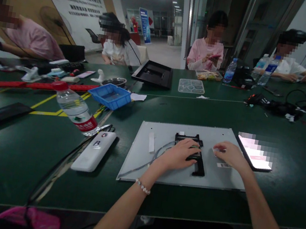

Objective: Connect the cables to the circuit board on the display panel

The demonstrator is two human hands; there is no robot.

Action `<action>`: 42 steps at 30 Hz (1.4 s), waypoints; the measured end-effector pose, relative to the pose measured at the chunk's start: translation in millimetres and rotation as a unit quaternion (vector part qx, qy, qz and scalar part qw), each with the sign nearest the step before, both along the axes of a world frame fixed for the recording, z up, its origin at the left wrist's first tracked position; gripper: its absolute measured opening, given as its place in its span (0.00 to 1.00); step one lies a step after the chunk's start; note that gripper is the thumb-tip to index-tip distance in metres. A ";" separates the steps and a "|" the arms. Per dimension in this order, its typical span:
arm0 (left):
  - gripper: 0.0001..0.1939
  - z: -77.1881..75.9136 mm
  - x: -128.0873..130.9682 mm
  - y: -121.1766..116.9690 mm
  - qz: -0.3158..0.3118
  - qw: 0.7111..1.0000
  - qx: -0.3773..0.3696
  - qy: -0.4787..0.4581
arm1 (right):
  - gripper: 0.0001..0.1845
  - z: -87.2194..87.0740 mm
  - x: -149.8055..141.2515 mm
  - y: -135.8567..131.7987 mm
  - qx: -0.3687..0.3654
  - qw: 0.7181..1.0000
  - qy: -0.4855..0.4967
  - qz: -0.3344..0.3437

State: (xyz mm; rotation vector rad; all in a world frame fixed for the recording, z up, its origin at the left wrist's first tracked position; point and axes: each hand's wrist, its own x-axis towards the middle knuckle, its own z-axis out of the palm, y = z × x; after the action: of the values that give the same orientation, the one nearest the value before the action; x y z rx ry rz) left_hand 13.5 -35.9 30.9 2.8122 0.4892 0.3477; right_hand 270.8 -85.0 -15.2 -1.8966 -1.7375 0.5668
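Observation:
A grey flat panel (164,131) lies on the table before me, with a black bracket (199,167) on its middle. My left hand (181,155) rests over the bracket, fingers stretched out and palm down, hiding its centre. A grey cable (161,150) runs from under that hand to the panel's lower left corner. Just right of the bracket, my right hand (230,154) is closed in a pinch above the panel. Something small and pale shows at its fingertips, too small to name. A white strip (151,142) sits on the panel's left part.
Right of the panel lies a lit phone (255,154). On the left are a white power bank (94,153), a tilted water bottle (77,113) and a blue tray (111,97). A black frame (154,74) stands farther back. Several people sit around the table.

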 end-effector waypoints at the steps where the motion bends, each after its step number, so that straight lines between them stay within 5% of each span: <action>1: 0.19 -1.3 0.3 0.8 -0.001 1.000 -0.001 0.003 | 0.16 0.9 -1.3 -0.6 0.001 1.000 0.009 0.005; 7: 0.18 -4.4 0.1 4.2 -0.002 1.000 -0.010 -0.002 | 0.19 3.7 -3.9 -2.6 0.026 0.999 0.003 -0.024; 12: 0.18 0.5 0.5 2.3 -0.001 1.000 -0.009 0.012 | 0.12 7.6 -4.4 -4.3 0.000 1.000 -0.001 -0.014; 18: 0.18 -0.1 1.6 3.5 -0.005 1.000 -0.003 0.012 | 0.12 15.3 -12.3 -6.2 -0.019 0.994 0.090 -0.053; 29: 0.18 -5.1 2.5 4.8 -0.010 1.000 0.003 -0.003 | 0.20 -3.0 -18.0 3.5 -0.061 0.954 0.289 0.055; 35: 0.18 -2.7 2.3 3.7 -0.005 1.000 0.005 0.003 | 0.10 -1.7 -25.5 3.7 -0.076 0.957 0.273 0.055; 42: 0.22 -1.6 3.1 2.4 0.005 1.000 0.003 0.013 | 0.18 -3.3 -25.6 4.4 -0.077 0.950 0.298 0.054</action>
State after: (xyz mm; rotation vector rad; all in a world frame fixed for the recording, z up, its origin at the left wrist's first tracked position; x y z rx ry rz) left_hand 16.6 -33.5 29.3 2.8241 0.5091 0.3164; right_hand 245.2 -80.5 -18.5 -1.5049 -1.4230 1.2045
